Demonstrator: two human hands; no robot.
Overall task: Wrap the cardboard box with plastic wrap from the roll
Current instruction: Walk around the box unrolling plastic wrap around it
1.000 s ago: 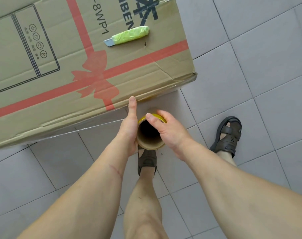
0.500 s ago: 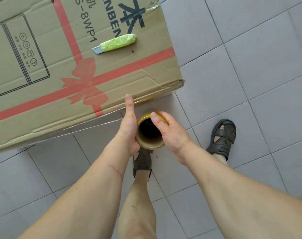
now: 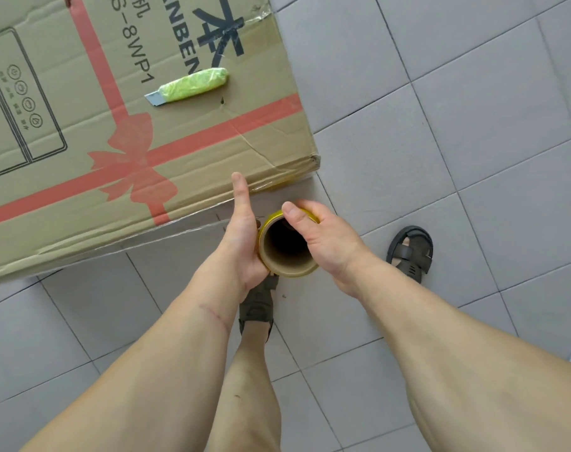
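Standing upright btwn both hands (image 3: 245, 243): roll (image 3: 285, 247), beside box (image 3: 147, 125).

Big brown cardboard box (image 3: 186, 132) lies flat on the tiled floor, upper left, printed with a red ribbon-and-bow, a black appliance outline and black lettering; its near right corner is dented, and clear wrap shows glossy along the near edge and side. Roll (image 3: 285, 247) stands on end just off that near corner, seen down its hollow brown core with a yellow rim, held between both hands: left hand (image 3: 241, 233) flat on its left side, right hand (image 3: 323, 236) curled over the rim.
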